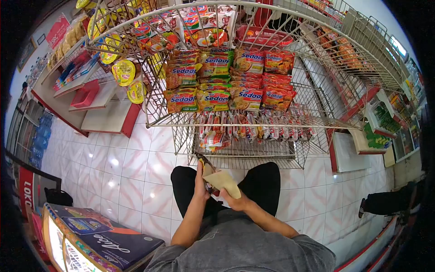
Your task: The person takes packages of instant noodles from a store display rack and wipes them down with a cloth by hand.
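Observation:
My left hand [200, 183] is closed around a dark, shiny item with a yellow edge [204, 161], possibly a packet; its kind is unclear. My right hand [236, 201] grips a pale yellow folded cloth [223, 181], which lies against the dark item and covers part of it. Both hands are close together above my lap, between my knees. Just beyond them stands a wire rack [235, 124] with stacked Sedaap noodle packets [216, 99] in several colours. More red and white packets [258, 129] fill the rack's lower level.
Yellow-lidded cups [123, 72] hang at the rack's left side. Shelves [106, 120] with a pink basket [86, 94] stand at left, and more shelving [346, 152] at right. A dark blue box [106, 238] is near my left elbow. Another person's dark-clothed leg [385, 202] shows at right.

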Demonstrator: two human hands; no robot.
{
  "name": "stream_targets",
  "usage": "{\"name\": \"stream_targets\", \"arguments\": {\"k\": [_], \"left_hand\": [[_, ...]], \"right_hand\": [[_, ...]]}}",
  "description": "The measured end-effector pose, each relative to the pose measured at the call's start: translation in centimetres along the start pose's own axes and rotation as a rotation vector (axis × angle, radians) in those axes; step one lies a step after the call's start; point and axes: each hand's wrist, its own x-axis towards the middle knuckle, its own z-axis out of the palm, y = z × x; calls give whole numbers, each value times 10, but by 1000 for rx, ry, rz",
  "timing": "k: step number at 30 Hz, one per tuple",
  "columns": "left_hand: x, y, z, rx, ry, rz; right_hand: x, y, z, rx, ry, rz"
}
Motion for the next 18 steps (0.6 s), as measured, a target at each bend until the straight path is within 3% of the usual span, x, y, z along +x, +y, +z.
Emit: {"name": "stream_targets", "arguments": {"k": [4,9,12,14,16,18], "left_hand": [[-2,-1,3,-6,-115,1],[-7,-15,-9,272,-133,-209],[-4,-36,-15,633,-271,76],[-10,-28,-7,546,-210,52],[-10,-13,1,357,-94,2],[-9,-1,8,193,-23,8]], "right_hand": [[-7,27,11,43,28,41],[8,37,-7,-3,246,204],[14,39,-16,-121,364,90],[2,41,-15,-116,256,212],[-6,31,-19,97,55,435],[-11,29,-10,-9,111,142]]}}
